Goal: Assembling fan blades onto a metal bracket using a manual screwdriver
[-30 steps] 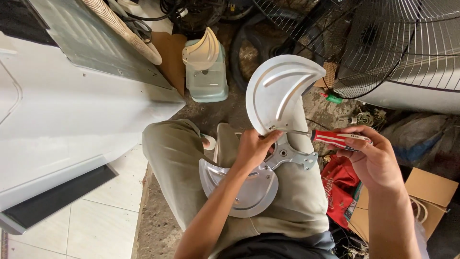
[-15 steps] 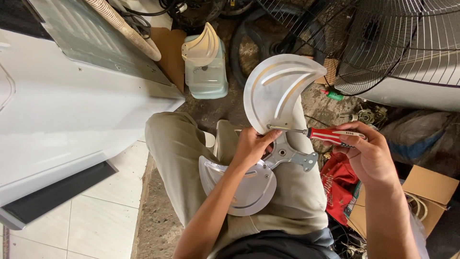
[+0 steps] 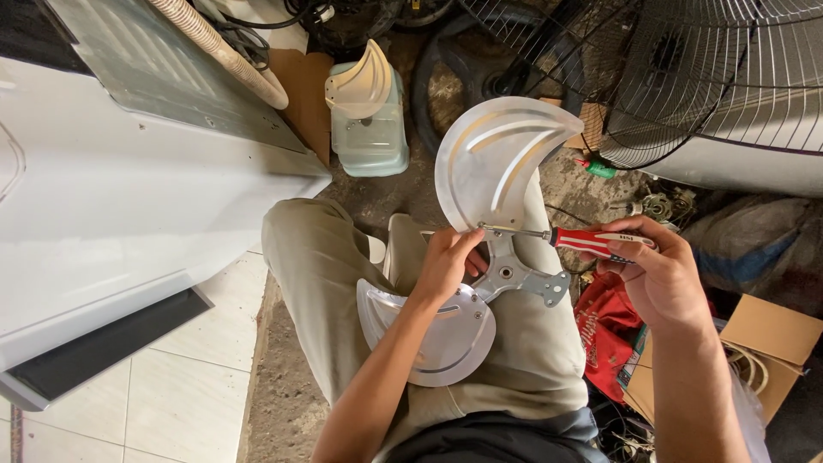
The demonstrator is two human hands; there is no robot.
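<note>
The person sits with both knees bent and both forearms stretched forward over the lap. The left hand (image 3: 446, 261) is in the middle, its back turned up, the fingers curled down and closed in a grip, the thumb pressed toward the right side. The left arm comes up from the lower edge, bare, with the elbow bent. The right hand (image 3: 656, 270) is further to the right and a little higher, its fingers wrapped closed and the thumb on top, the wrist almost straight. The two hands are near but not touching.
</note>
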